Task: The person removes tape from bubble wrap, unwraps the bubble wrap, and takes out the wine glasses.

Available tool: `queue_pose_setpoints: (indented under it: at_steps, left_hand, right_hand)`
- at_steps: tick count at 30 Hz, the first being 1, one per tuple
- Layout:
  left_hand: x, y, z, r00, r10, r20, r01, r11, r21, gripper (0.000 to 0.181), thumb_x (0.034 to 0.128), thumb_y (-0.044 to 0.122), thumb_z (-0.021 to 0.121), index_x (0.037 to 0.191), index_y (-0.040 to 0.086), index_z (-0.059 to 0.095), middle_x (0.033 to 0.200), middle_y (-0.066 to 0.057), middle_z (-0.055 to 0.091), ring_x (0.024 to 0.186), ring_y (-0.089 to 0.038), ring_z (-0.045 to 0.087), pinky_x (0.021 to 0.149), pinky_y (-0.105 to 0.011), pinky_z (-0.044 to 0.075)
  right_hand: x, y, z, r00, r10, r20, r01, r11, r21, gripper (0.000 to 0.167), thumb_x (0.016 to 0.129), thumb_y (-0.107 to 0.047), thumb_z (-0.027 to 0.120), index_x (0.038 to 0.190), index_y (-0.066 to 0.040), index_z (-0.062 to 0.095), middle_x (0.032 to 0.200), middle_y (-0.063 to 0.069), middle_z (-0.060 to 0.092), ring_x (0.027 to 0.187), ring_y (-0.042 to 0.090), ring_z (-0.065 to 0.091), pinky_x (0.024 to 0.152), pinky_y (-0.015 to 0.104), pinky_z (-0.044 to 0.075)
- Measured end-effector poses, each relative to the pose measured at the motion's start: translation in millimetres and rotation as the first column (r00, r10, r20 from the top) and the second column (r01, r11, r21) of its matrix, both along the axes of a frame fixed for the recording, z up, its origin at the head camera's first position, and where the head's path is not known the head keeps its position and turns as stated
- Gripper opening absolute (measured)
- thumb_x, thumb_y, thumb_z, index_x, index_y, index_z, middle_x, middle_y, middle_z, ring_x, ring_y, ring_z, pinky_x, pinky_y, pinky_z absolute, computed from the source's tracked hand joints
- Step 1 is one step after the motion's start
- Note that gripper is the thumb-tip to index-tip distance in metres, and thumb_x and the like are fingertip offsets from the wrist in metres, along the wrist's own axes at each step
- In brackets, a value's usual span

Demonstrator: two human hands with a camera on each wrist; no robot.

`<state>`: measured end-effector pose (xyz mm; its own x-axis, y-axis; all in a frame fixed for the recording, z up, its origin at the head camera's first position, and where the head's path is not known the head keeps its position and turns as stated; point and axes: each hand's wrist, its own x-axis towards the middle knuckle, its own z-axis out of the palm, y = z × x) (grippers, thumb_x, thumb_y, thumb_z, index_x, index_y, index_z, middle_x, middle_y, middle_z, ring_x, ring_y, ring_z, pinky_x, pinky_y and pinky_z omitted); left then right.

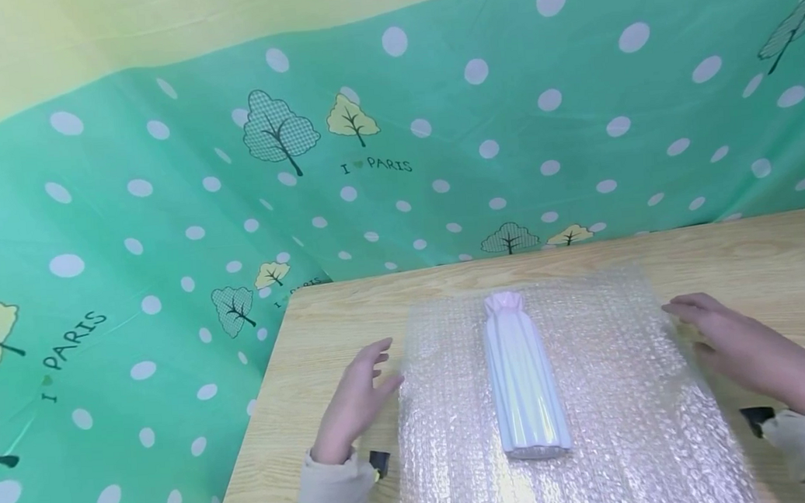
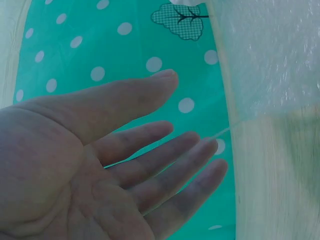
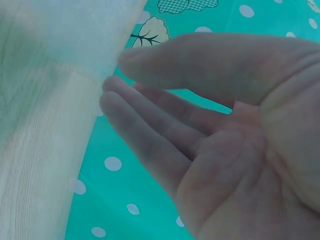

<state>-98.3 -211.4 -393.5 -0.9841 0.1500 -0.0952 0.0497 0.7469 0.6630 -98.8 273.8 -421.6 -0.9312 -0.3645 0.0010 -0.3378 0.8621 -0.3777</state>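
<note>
In the head view a pale, pleated vase [image 1: 526,375] with a ruffled pinkish neck lies on its side on a sheet of bubble wrap [image 1: 448,404]. Its neck points to the far side. My left hand [image 1: 356,395] is by the sheet's left edge, with thumb and fingers apart and nothing held. Beyond the opposite edge is my right hand [image 1: 738,345], its fingers loosely bent around no object. Both wrist views show bare palms, the left hand [image 2: 125,170] and the right hand [image 3: 210,130]. Whether any fingertip touches the wrap is unclear.
The wrap lies on a light wood-grain table [image 1: 298,368]. A green cloth [image 1: 181,189] with white dots and printed trees hangs behind the table and along its left side. Small black pieces [image 1: 380,462] show at both sleeve cuffs.
</note>
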Motion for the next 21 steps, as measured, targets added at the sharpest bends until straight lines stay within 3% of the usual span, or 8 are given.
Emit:
queue_pose_setpoints:
  at_steps: [8, 14, 21]
  left_hand:
    - [-0.4, -2.9, 2.2, 0.999, 0.009, -0.044, -0.009, 1.0, 0.0, 0.058, 0.0939, 0.016, 0.068, 0.147, 0.006, 0.044, 0.147, -0.016, 0.049, 0.128, -0.04, 0.052, 0.104, -0.055, 0.048]
    - [-1.5, 1.0, 2.2, 0.998, 0.002, -0.058, 0.001, 0.999, 0.051, 0.058, 0.0936, 0.018, 0.069, 0.146, 0.007, 0.045, 0.147, -0.016, 0.049, 0.127, -0.039, 0.053, 0.103, -0.055, 0.048]
    - [-0.3, 9.6, 1.0, 0.999, -0.033, -0.04, 0.039, 0.986, 0.162, 0.059, 0.0927, 0.017, 0.07, 0.144, 0.004, 0.045, 0.145, -0.017, 0.05, 0.125, -0.042, 0.054, 0.102, -0.056, 0.049]
  right_hand:
    - [0.0, -2, 2.5, 0.999, -0.004, -0.04, 0.003, 0.999, -0.037, 0.058, 0.082, 0.01, 0.067, 0.134, 0.019, 0.044, 0.132, 0.04, 0.042, 0.111, 0.059, 0.05, 0.086, 0.067, 0.05]
    - [-0.5, -8, 6.2, 0.999, -0.03, 0.039, 0.034, 0.993, -0.11, 0.06, 0.096, -0.009, 0.062, 0.143, 0.015, 0.035, 0.134, 0.037, 0.042, 0.113, 0.056, 0.051, 0.087, 0.069, 0.048]
    - [0.3, -15, 6.8, 0.995, -0.042, 0.09, 0.058, 0.982, -0.178, 0.072, 0.1, -0.017, 0.059, 0.152, 0.011, 0.019, 0.14, 0.037, 0.039, 0.119, 0.055, 0.047, 0.088, 0.071, 0.047]
